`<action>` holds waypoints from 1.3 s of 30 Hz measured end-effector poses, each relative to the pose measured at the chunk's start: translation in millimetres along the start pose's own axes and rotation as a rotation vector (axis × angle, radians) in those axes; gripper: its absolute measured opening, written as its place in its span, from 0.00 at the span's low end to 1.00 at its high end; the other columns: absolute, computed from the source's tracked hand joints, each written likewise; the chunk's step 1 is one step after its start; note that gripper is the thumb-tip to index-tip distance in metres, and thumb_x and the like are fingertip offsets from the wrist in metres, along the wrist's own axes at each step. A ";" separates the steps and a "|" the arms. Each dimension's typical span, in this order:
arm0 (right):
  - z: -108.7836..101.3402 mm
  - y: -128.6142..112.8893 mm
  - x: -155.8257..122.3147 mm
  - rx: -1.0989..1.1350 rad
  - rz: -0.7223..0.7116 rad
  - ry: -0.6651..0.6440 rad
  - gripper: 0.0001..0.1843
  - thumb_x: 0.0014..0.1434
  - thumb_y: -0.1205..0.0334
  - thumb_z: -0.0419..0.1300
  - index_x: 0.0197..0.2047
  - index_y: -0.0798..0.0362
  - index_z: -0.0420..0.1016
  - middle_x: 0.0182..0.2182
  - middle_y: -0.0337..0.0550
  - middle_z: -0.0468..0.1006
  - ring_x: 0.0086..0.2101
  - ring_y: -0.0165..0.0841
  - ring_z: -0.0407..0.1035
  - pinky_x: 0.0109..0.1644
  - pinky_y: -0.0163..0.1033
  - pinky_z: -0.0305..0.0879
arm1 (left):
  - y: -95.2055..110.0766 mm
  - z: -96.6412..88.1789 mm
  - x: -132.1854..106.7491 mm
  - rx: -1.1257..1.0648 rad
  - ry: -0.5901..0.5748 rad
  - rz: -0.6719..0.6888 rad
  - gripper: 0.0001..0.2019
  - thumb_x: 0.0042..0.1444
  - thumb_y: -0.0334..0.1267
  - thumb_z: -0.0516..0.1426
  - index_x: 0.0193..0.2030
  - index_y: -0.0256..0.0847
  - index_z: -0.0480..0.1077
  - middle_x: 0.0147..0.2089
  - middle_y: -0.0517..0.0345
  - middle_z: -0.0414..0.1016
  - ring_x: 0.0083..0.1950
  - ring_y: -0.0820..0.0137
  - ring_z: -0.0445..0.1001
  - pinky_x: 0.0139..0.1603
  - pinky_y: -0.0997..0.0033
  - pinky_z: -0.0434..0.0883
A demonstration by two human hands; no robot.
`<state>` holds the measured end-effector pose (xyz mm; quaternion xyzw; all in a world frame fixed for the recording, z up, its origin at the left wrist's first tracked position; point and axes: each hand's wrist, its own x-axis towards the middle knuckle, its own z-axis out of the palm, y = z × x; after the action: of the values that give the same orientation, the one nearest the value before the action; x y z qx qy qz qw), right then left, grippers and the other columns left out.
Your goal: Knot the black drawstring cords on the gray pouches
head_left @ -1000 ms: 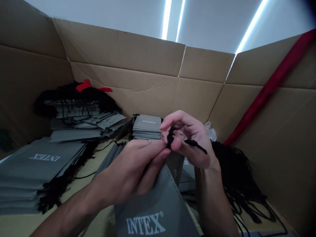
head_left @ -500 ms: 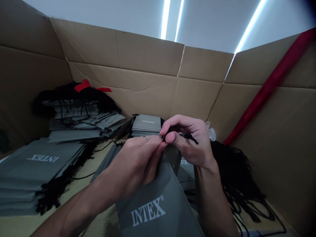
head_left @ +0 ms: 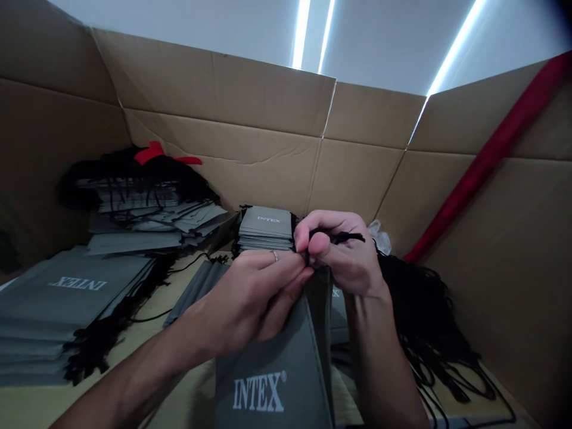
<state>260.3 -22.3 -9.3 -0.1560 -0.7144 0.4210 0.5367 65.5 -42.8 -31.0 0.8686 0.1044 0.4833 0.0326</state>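
left hand [head_left: 250, 292]: fingers curled in tight, tips pinching the top edge of the grey bag [head_left: 268, 381], pretty much touching the other hand. There's a ring [head_left: 276, 256] on one finger.
right hand [head_left: 346, 265]: fingers closed up narrow, thumb and forefinger nipping a black cord [head_left: 347, 237] right at the bag's top corner. A short end of the cord sticks out to the right over the knuckles.
grey bag: held upright-ish in front of the person, above the near edge of the desk [head_left: 147, 333], white INTEX print facing the camera, top end up between both hands.
small stack [head_left: 267, 229]: more of the same bags, neat pile at the far edge of the desk, just behind the hands.
flat stack [head_left: 67, 298]: big grey bags along the left edge, logo upside down from here, black strings hanging off its side.
messy pile [head_left: 147, 205]: far left corner, bags and black strings all tangled, with a red tie [head_left: 154, 154] on top.
loose cords [head_left: 424, 316]: a big black heap on the right side, spilling toward the near right corner.
cardboard walls [head_left: 268, 155]: standing all around the desk, with a red strip [head_left: 491, 149] running diagonally down the right one.
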 end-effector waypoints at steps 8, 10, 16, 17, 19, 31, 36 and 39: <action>-5.5 -2.8 -4.4 -0.194 -0.028 0.026 0.21 0.71 0.44 0.72 0.55 0.51 0.87 0.32 0.40 0.79 0.27 0.29 0.69 0.32 0.35 0.70 | 0.1 -26.7 10.2 -0.257 -0.173 -0.326 0.18 0.81 0.35 0.48 0.35 0.40 0.67 0.29 0.67 0.60 0.29 0.76 0.59 0.31 0.75 0.61; -7.6 -6.1 -6.6 -0.270 -0.057 0.083 0.19 0.72 0.45 0.72 0.54 0.51 0.88 0.32 0.41 0.81 0.29 0.30 0.71 0.33 0.35 0.70 | -1.7 -30.4 11.9 -0.294 -0.175 -0.378 0.19 0.81 0.37 0.48 0.36 0.39 0.69 0.29 0.65 0.62 0.30 0.75 0.61 0.30 0.75 0.61; -0.4 -19.5 -9.6 -0.388 -0.089 0.206 0.14 0.66 0.48 0.78 0.43 0.51 0.88 0.32 0.40 0.83 0.28 0.31 0.73 0.32 0.35 0.69 | -7.3 -26.8 12.7 -0.354 -0.162 -0.386 0.18 0.82 0.42 0.50 0.37 0.40 0.68 0.31 0.67 0.62 0.30 0.76 0.60 0.29 0.76 0.61; 1.8 -21.0 -9.3 -0.402 -0.096 0.219 0.14 0.65 0.49 0.79 0.41 0.51 0.88 0.31 0.39 0.83 0.28 0.30 0.73 0.32 0.35 0.69 | -7.9 -25.9 12.4 -0.350 -0.162 -0.386 0.18 0.82 0.42 0.51 0.37 0.40 0.67 0.31 0.67 0.61 0.29 0.76 0.59 0.29 0.76 0.61; 5.6 -22.8 -8.3 -0.431 -0.106 0.233 0.14 0.65 0.50 0.79 0.39 0.51 0.86 0.31 0.39 0.83 0.28 0.30 0.72 0.31 0.34 0.68 | -8.9 -25.2 11.7 -0.341 -0.168 -0.366 0.19 0.82 0.42 0.51 0.36 0.40 0.66 0.31 0.67 0.62 0.30 0.76 0.59 0.29 0.76 0.61; 2.4 -23.0 -11.4 -0.448 -0.101 0.244 0.12 0.74 0.51 0.71 0.44 0.51 0.85 0.33 0.38 0.82 0.30 0.29 0.74 0.35 0.35 0.69 | -10.5 -24.5 13.5 -0.411 -0.156 -0.363 0.20 0.83 0.39 0.50 0.34 0.39 0.68 0.30 0.66 0.63 0.29 0.77 0.59 0.28 0.77 0.58; 2.4 -27.3 -10.4 -0.477 -0.061 0.265 0.16 0.70 0.48 0.75 0.41 0.52 0.83 0.30 0.37 0.79 0.28 0.28 0.70 0.31 0.34 0.63 | -14.5 -24.5 13.2 -0.422 -0.150 -0.439 0.21 0.82 0.40 0.50 0.33 0.40 0.66 0.29 0.66 0.62 0.29 0.76 0.57 0.26 0.74 0.56; 1.3 -27.0 -10.1 -0.540 -0.011 0.310 0.27 0.65 0.39 0.76 0.33 0.53 0.76 0.25 0.35 0.70 0.25 0.27 0.61 0.28 0.35 0.55 | -19.1 -24.5 14.4 -0.417 -0.142 -0.468 0.21 0.82 0.41 0.50 0.33 0.40 0.66 0.29 0.66 0.61 0.28 0.76 0.56 0.27 0.73 0.56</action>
<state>269.1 -45.7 5.0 -0.3517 -0.7108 0.1842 0.5806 49.2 -22.2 -9.0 0.8271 0.1976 0.4119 0.3274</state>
